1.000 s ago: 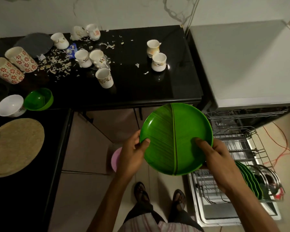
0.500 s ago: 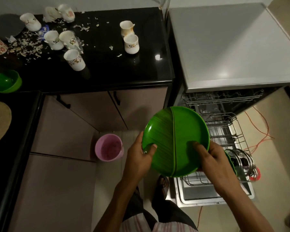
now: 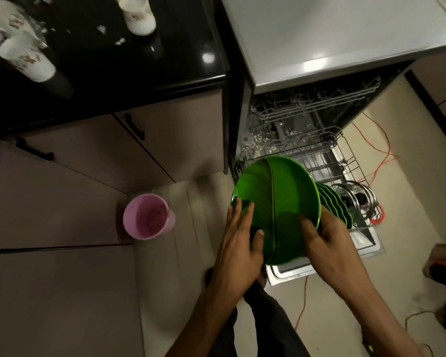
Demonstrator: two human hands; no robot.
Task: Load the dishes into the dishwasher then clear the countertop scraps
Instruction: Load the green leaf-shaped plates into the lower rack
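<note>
Over the dishwasher rack (image 3: 327,161), right hand (image 3: 337,243) grips the tilted green plate (image 3: 289,197), left hand (image 3: 240,243) flat on it, slotted plates (image 3: 332,202) just rightward.

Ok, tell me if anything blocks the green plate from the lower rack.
Nothing visible does: the green plate, pinched by the right hand, hangs over the lower rack, beside the racked green plates.

Bare forearms both sides, left hand (image 3: 240,243) and right hand (image 3: 330,243) uncovered. Dark trousers (image 3: 273,318) near the middle, dim footwear (image 3: 208,275) just left.
</note>
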